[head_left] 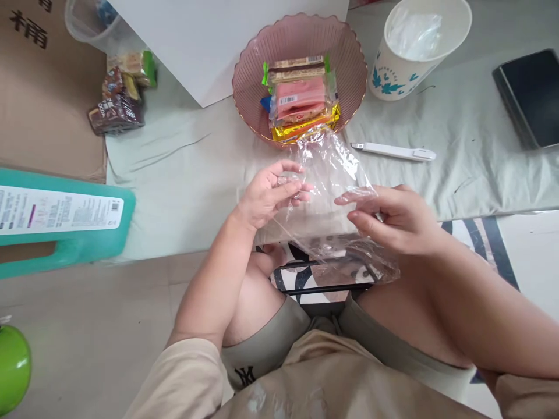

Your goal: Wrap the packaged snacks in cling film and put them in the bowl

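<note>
A clear, crinkled bag (332, 192) is held above the knees, just in front of the bowl (349, 70) of wrapped snacks (301, 102). Its upper edge is pinched by the left hand (271, 195) and by the right hand (393, 218), fingers pressed together on the film. The rest is seen hanging loose and wrinkled, glossy, see-through.

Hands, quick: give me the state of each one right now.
Left hand: fingers pinched shut on the clear plastic bag.
Right hand: fingers closed on the same bag's other edge.
</note>
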Tool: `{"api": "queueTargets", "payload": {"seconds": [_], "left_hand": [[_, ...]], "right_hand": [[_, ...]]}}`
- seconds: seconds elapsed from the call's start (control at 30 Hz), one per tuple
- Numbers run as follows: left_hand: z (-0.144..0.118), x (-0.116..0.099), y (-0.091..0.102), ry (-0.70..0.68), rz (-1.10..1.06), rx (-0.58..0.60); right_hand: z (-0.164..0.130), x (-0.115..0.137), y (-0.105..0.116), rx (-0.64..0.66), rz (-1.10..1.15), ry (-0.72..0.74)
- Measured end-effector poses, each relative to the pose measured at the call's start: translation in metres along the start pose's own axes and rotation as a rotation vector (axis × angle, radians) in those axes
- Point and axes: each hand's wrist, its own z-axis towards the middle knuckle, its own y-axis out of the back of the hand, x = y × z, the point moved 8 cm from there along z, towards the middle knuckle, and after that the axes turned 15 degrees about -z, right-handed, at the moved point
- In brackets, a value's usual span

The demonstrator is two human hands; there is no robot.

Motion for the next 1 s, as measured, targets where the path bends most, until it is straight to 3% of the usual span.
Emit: {"api": "queueTargets", "payload": {"seconds": [0.17,0.37,0.63,0.87,1.0], "left_hand": [[0.004,-0.019,0.027,-0.199,0.105,-0.156],[0.008,-0.032,0.048,-0.318,0.104,-0.202],[-0.012,-0.034,0.022,-0.394,0.038,-0.144],[-0.017,-0.024,0.003,-0.285,0.101,-0.004],[-0.015,-0.019,0.01,-0.304,0.141,-0.151]], "right_hand": [[0.001,-0.032,-0.012,0.052,0.09,-0.296],[0.0,-0.055,-0.025,0.033,0.191,-0.496],[0.002,-0.067,-0.025,-0.032,0.158,-0.587],[0.0,-0.069,-0.025,-0.036,0.12,-0.627],[0.0,-0.064,-0.028,-0.006,0.131,-0.617]]}}
